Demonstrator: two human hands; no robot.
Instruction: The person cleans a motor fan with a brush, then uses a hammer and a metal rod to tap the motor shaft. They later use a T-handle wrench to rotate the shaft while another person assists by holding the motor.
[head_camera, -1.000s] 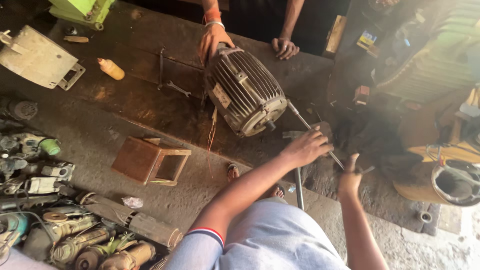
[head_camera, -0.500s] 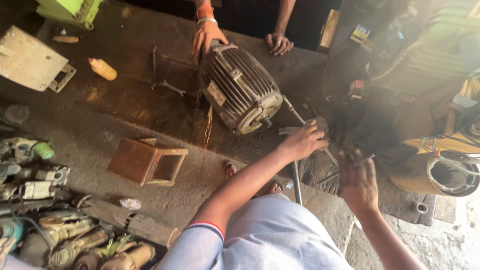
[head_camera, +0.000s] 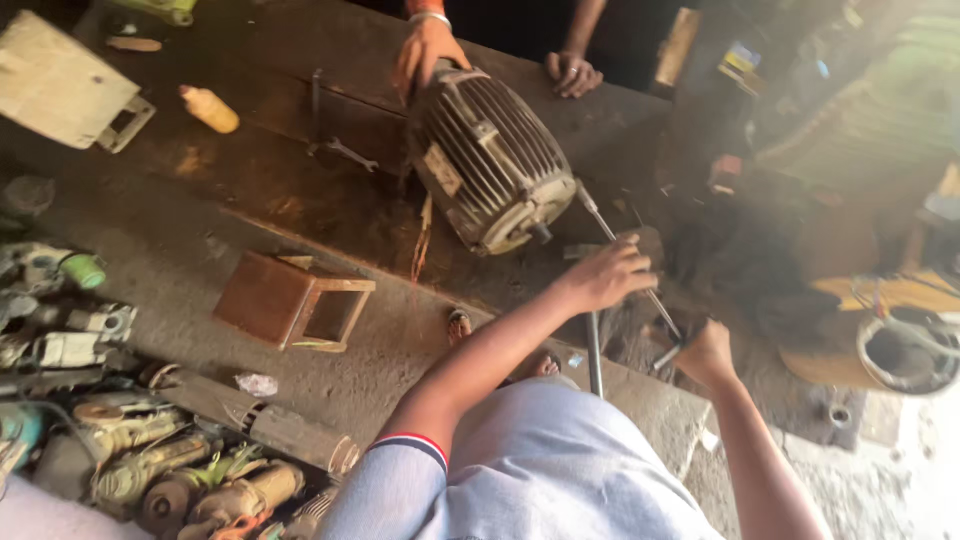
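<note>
My left arm reaches forward and to the right from a grey short sleeve with a striped cuff, elbow slightly bent, forearm bare. My left hand (head_camera: 605, 275) is palm down, fingers curled closed in a loose grip, knuckles facing up. My right arm extends forward from the lower right, forearm bare, wrist bent a little. My right hand (head_camera: 708, 352) sits lower and just right of the left, closed into a fist, back of the hand toward me.
</note>
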